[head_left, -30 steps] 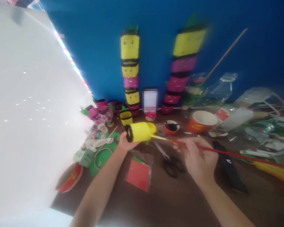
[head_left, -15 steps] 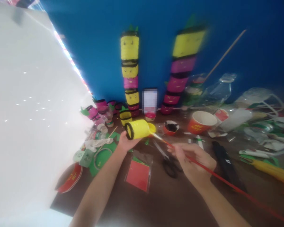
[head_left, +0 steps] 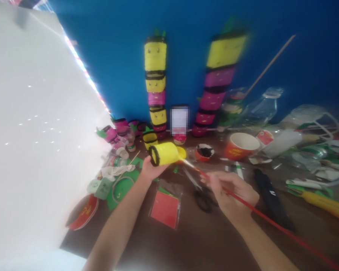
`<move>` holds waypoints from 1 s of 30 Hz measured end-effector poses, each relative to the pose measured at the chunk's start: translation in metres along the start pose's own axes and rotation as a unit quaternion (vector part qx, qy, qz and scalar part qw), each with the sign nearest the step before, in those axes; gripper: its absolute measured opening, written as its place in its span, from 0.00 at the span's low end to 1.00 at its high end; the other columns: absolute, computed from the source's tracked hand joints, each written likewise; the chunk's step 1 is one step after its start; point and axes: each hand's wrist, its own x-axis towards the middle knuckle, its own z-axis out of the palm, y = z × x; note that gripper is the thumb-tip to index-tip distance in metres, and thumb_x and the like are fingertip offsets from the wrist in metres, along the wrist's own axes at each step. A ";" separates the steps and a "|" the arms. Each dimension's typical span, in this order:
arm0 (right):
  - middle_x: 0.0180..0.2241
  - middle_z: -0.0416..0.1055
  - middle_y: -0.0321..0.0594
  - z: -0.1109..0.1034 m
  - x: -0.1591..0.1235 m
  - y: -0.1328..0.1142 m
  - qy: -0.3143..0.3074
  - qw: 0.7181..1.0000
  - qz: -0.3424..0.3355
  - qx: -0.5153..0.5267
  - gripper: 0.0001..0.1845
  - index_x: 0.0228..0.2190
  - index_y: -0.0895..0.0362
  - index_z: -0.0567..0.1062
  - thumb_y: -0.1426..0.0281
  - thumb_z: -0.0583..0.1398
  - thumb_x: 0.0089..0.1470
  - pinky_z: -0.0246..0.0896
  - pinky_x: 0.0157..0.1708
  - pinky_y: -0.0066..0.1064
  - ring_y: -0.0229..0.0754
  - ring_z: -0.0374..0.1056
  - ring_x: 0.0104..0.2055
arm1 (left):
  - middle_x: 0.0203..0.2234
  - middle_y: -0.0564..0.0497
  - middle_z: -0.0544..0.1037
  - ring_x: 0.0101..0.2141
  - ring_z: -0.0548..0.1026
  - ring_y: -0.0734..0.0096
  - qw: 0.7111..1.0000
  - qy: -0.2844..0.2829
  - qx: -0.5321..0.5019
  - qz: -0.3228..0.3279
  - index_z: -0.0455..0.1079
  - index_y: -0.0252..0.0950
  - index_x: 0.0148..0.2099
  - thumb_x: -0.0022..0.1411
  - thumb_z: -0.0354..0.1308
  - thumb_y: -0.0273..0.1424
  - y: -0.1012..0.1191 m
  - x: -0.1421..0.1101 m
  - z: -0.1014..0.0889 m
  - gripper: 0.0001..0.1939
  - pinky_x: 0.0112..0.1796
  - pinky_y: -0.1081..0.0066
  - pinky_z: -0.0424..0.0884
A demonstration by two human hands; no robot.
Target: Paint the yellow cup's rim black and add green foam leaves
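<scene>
My left hand (head_left: 153, 171) is closed round the underside of a yellow-painted plastic container (head_left: 166, 153), which lies on its side in the grip. A black band rings its open end on the left. My right hand (head_left: 234, 191) pinches a long paintbrush (head_left: 271, 219) with a red handle. Its pale bristles reach the right end of the container, beside a small round yellow piece (head_left: 181, 153); whether they touch it I cannot tell. Below the brush, black-handled scissors (head_left: 202, 200) lie on the brown table (head_left: 183, 248). A plastic packet of red sheets (head_left: 165, 209) is between my forearms.
Two tall stacks of yellow and magenta containers, a left stack (head_left: 155, 56) and a right stack (head_left: 216, 79), stand by the blue wall. A bowl of black paint (head_left: 204, 152), a paper cup (head_left: 241, 146), a black case (head_left: 272, 199) and a yellow glue gun (head_left: 324, 205) are rightward.
</scene>
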 end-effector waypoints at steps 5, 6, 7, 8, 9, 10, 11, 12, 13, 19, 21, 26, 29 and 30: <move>0.25 0.76 0.34 -0.001 0.000 0.002 -0.009 1.000 -0.011 -0.014 0.04 0.26 0.52 0.72 0.73 0.61 0.49 0.71 0.25 0.30 0.39 0.72 0.23 | 0.51 0.42 0.70 0.59 0.55 0.52 1.000 0.010 0.009 -0.002 0.64 0.33 0.55 0.46 0.56 0.40 0.000 0.000 0.000 0.33 0.58 0.55 0.49; 0.25 0.76 0.34 -0.001 0.000 0.001 -0.009 1.000 -0.008 -0.009 0.03 0.26 0.52 0.73 0.72 0.61 0.49 0.72 0.25 0.31 0.39 0.72 0.23 | 0.52 0.42 0.70 0.59 0.55 0.52 1.000 0.014 0.009 -0.001 0.63 0.33 0.55 0.47 0.56 0.40 0.001 0.000 0.000 0.33 0.58 0.55 0.49; 0.25 0.76 0.35 0.000 0.000 0.001 -0.011 1.000 -0.001 -0.001 0.03 0.26 0.52 0.73 0.71 0.61 0.49 0.72 0.26 0.31 0.39 0.72 0.24 | 0.52 0.42 0.69 0.59 0.55 0.52 1.000 0.018 0.008 0.000 0.63 0.33 0.55 0.47 0.56 0.40 0.001 0.000 0.000 0.33 0.58 0.55 0.49; 0.25 0.76 0.36 0.000 0.001 -0.001 -0.012 1.000 0.009 0.007 0.03 0.25 0.52 0.73 0.70 0.60 0.50 0.72 0.27 0.32 0.40 0.72 0.24 | 0.52 0.42 0.69 0.59 0.55 0.53 1.000 0.020 0.006 0.000 0.63 0.33 0.56 0.47 0.56 0.40 0.001 -0.001 0.000 0.33 0.58 0.55 0.49; 0.24 0.75 0.36 0.001 0.002 -0.003 -0.011 1.000 0.023 0.016 0.03 0.25 0.53 0.73 0.70 0.60 0.50 0.72 0.27 0.31 0.40 0.72 0.24 | 0.52 0.42 0.69 0.59 0.55 0.53 1.000 0.021 0.003 -0.001 0.63 0.33 0.56 0.47 0.56 0.41 0.001 -0.001 0.000 0.33 0.58 0.56 0.49; 0.24 0.75 0.36 0.001 0.003 -0.005 -0.004 0.999 0.039 0.026 0.03 0.25 0.53 0.73 0.70 0.61 0.50 0.72 0.26 0.31 0.39 0.72 0.24 | 0.52 0.43 0.69 0.59 0.55 0.53 1.000 0.022 0.000 -0.001 0.62 0.33 0.56 0.47 0.56 0.41 0.000 -0.001 0.001 0.33 0.58 0.56 0.49; 0.23 0.75 0.36 0.001 0.005 -0.008 0.003 0.998 0.056 0.034 0.02 0.26 0.53 0.73 0.70 0.61 0.49 0.72 0.26 0.30 0.39 0.72 0.24 | 0.53 0.43 0.69 0.59 0.55 0.53 1.000 0.021 -0.003 -0.001 0.62 0.34 0.56 0.47 0.56 0.41 0.000 -0.001 0.001 0.33 0.58 0.56 0.50; 0.24 0.75 0.36 0.001 0.006 -0.010 0.007 0.996 0.074 0.040 0.01 0.26 0.54 0.73 0.70 0.62 0.49 0.72 0.25 0.29 0.39 0.72 0.24 | 0.53 0.43 0.69 0.59 0.55 0.53 1.000 0.020 -0.005 0.001 0.62 0.34 0.56 0.47 0.56 0.41 0.001 -0.001 0.002 0.33 0.58 0.56 0.50; 0.24 0.75 0.37 0.000 0.008 -0.012 0.006 0.995 0.090 0.045 0.01 0.27 0.54 0.74 0.71 0.62 0.48 0.72 0.25 0.28 0.38 0.72 0.24 | 0.53 0.43 0.68 0.59 0.55 0.53 1.000 0.018 -0.006 0.003 0.62 0.35 0.56 0.48 0.56 0.41 0.001 -0.001 0.003 0.33 0.58 0.56 0.50; 0.27 0.75 0.37 -0.001 0.013 -0.010 -0.040 0.993 0.092 0.065 0.02 0.24 0.54 0.75 0.72 0.63 0.45 0.72 0.29 0.28 0.38 0.73 0.26 | 0.53 0.43 0.68 0.58 0.57 0.50 1.000 -0.004 0.013 0.010 0.62 0.35 0.56 0.47 0.56 0.43 0.002 0.000 0.006 0.34 0.57 0.55 0.52; 0.26 0.75 0.37 -0.001 0.013 -0.008 -0.040 0.993 0.089 0.065 0.02 0.24 0.54 0.75 0.72 0.63 0.45 0.72 0.29 0.29 0.39 0.73 0.27 | 0.53 0.43 0.68 0.58 0.57 0.50 1.000 0.000 0.015 0.011 0.62 0.35 0.56 0.47 0.56 0.43 0.001 -0.001 0.006 0.34 0.57 0.54 0.52; 0.27 0.75 0.37 -0.001 0.013 -0.009 -0.049 0.994 0.086 0.056 0.02 0.24 0.54 0.75 0.73 0.63 0.45 0.72 0.30 0.29 0.39 0.73 0.27 | 0.54 0.44 0.67 0.59 0.56 0.50 1.000 0.002 0.005 0.010 0.61 0.37 0.57 0.48 0.55 0.43 0.001 -0.001 0.008 0.33 0.57 0.53 0.51; 0.27 0.75 0.37 -0.003 0.014 -0.008 -0.057 0.993 0.082 0.054 0.03 0.24 0.54 0.75 0.74 0.62 0.45 0.72 0.30 0.29 0.39 0.73 0.27 | 0.53 0.44 0.68 0.58 0.58 0.49 1.000 -0.006 0.005 0.007 0.62 0.36 0.56 0.47 0.56 0.43 0.001 -0.001 0.008 0.34 0.56 0.53 0.52; 0.27 0.75 0.37 -0.003 0.014 -0.008 -0.056 0.994 0.078 0.057 0.03 0.24 0.54 0.75 0.74 0.62 0.46 0.72 0.30 0.29 0.39 0.73 0.27 | 0.53 0.44 0.68 0.57 0.58 0.49 1.000 -0.009 0.004 0.007 0.62 0.36 0.56 0.47 0.57 0.42 0.001 -0.001 0.008 0.34 0.56 0.54 0.53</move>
